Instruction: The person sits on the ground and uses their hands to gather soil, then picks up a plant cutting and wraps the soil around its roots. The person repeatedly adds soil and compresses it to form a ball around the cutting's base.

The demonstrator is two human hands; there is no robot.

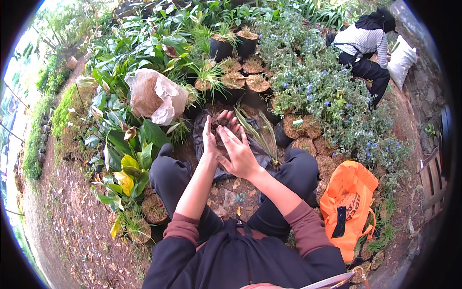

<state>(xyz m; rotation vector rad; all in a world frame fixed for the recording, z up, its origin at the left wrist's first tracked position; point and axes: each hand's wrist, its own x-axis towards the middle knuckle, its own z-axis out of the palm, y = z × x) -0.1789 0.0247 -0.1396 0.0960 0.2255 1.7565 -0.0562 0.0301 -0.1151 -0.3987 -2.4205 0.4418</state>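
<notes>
My left hand point(209, 139) is cupped, palm turned inward. Dark, fibrous soil point(218, 122) shows between its thumb and soil-stained fingertips. Across that palm lies my right hand point(236, 151), its fingers stretched forward and its thumb apart; whether it grips any soil is hidden. Both hands are above a crumpled black plastic bag point(200, 135) on the ground between my knees. Just beyond the right fingertips, long striped green leaves point(269, 133) lie across the bag.
A clear plastic bag of brown fibre point(146, 95) stands at left among broad-leaved plants point(155, 133). Black plant pots point(221, 48) are ahead. An orange bag point(348, 202) with a phone point(339, 222) on it lies at right. A person point(364, 47) sits beside a white sack point(402, 61).
</notes>
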